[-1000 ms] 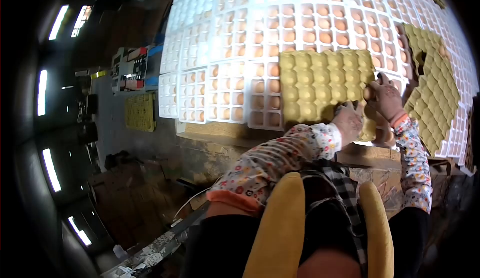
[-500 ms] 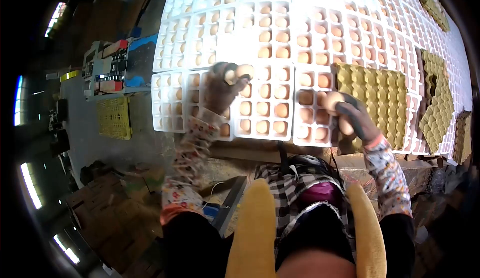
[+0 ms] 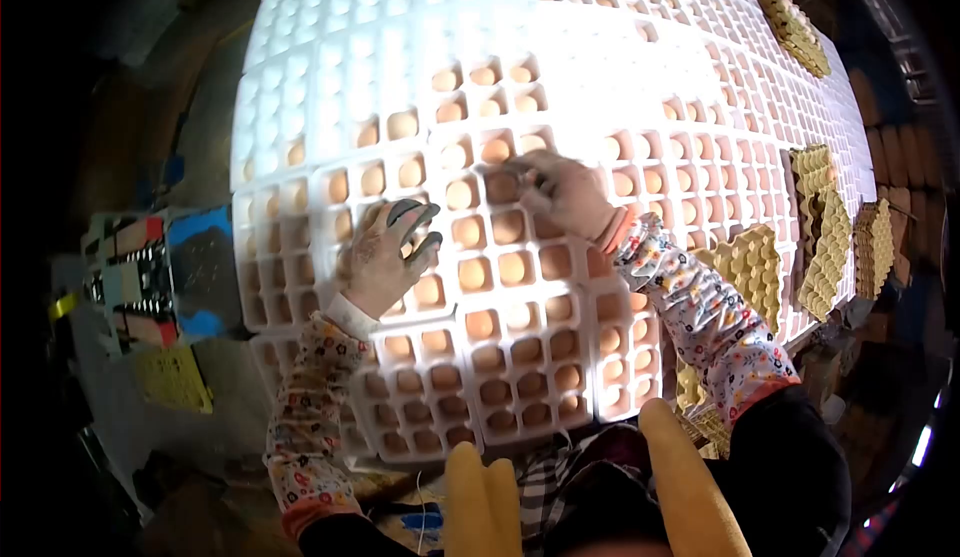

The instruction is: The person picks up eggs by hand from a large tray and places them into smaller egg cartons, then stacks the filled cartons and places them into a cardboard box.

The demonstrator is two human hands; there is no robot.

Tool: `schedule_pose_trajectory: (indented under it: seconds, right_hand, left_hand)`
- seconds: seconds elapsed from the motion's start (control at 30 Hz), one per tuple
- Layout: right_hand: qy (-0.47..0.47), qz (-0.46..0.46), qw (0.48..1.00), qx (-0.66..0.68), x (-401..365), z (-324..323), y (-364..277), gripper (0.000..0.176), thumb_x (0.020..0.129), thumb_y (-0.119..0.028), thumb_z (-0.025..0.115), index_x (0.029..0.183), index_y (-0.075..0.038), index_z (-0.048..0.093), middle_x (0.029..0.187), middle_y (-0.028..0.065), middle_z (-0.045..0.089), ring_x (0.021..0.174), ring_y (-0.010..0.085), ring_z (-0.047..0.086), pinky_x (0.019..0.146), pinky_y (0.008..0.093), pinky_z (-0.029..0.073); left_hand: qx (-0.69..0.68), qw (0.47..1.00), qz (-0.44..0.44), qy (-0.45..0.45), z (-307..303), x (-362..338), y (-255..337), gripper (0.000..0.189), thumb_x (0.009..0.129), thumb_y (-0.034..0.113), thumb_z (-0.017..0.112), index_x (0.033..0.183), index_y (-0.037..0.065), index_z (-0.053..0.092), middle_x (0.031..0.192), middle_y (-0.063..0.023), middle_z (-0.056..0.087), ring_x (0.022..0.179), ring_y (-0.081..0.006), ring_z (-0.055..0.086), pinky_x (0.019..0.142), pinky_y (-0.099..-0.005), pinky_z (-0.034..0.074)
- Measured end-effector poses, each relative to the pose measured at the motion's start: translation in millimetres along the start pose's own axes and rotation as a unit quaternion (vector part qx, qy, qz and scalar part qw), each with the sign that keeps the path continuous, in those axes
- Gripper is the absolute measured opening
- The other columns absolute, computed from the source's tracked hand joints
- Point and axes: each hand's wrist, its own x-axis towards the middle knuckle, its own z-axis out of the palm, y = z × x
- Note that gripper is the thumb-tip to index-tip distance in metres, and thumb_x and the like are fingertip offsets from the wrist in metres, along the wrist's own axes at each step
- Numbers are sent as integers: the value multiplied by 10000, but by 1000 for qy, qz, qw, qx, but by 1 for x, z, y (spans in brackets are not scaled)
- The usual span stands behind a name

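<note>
White trays point(image 3: 430, 309) with square cells hold brown eggs point(image 3: 475, 275) in rows beneath both hands. My left hand point(image 3: 388, 255), dark at the fingertips, hovers low over a tray with thumb and fingers apart. An egg shows in the gap between them, overlapping the cells below. My right hand point(image 3: 568, 195) reaches inward, its fingertips at a shadowed cell close to an egg point(image 3: 495, 149). Its fingers are blurred and partly turned away, so I cannot tell whether they hold an egg. Both forearms wear flowered sleeves.
Yellowish pulp egg trays point(image 3: 752, 267) lie over the white trays at the right, with more stacked pulp trays point(image 3: 822, 247) beyond. Strong glare covers the far trays. At the left stand a blue and red machine point(image 3: 150, 267) and a yellow crate point(image 3: 172, 377).
Both hands, each with eggs before, have reached farther over the trays and closer together. My left hand's fingers have spread. The view has shifted forward, showing more of the near trays.
</note>
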Motion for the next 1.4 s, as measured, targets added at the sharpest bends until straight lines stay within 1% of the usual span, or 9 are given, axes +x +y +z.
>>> schedule_pose_trajectory:
  seconds: [0.2,0.4,0.7,0.83,0.87,0.93,1.0,1.17,1.4]
  right_hand:
    - [287,-89,945,-132,18,-10,76,411,814,-92,597,1211,-6,535,1135,212,558,1038,405,516,926,466,408]
    - [277,11,945,-176,-139,-62,53,464,809,-47,613,1263,-11,528,1249,195,533,1172,360,495,1025,430,385]
    - [492,312,759,-291,-430,-183,131,569,794,-220,693,1298,-64,480,1279,206,489,1191,396,455,1019,458,357]
    - [474,336,740,-339,-428,-231,154,639,789,-328,690,1318,-50,461,1294,215,484,1187,398,476,993,446,383]
    - [446,363,730,-369,-427,-242,164,736,768,-381,703,1373,-81,412,1336,220,454,1232,387,434,1036,468,334]
    - [395,419,727,-374,-426,-269,192,897,765,-481,700,1467,-145,254,1438,231,308,1333,410,282,1102,567,186]
    - [365,441,721,-391,-428,-293,229,972,727,-550,709,1485,-171,232,1488,239,242,1357,424,252,1104,591,165]
    - [113,530,784,-302,-443,-334,278,819,703,-480,744,1380,-138,432,1438,247,353,1305,434,343,1066,486,326]
    - [329,251,838,-357,-530,-365,190,666,659,-278,746,1258,-103,515,1311,254,431,1212,449,396,1041,492,335]
  left_hand:
    - [-241,949,44,198,77,174,80,354,870,172,662,1172,11,575,1028,-199,635,940,-342,623,818,-399,493]
    - [141,980,106,91,180,259,62,409,901,265,564,1276,115,505,1205,-211,527,1106,-394,518,948,-460,424]
    - [-204,971,122,31,202,-46,205,572,905,208,618,1353,-51,373,1288,-291,454,1102,-439,533,945,-479,444]
    - [-275,911,-204,-230,216,-93,308,760,825,306,724,1401,-8,340,1363,-314,397,1247,-416,417,974,-467,423]
    - [-27,989,51,-135,238,-106,296,766,827,301,723,1405,-10,327,1355,-309,405,1234,-402,431,970,-449,428]
    - [90,982,130,-100,273,-127,286,731,843,288,703,1395,-16,333,1339,-304,413,1202,-397,454,973,-432,425]
    - [-166,971,-168,-45,254,-103,354,608,887,261,644,1358,-22,384,1256,-290,478,1136,-407,488,974,-441,414]
    - [-46,976,-205,-55,269,-86,344,474,888,207,643,1255,-55,499,1068,-201,621,968,-315,609,878,-388,486]
    - [-432,844,-296,112,274,-77,401,336,871,52,637,1174,-81,576,1036,-83,674,921,-129,627,812,-255,513]
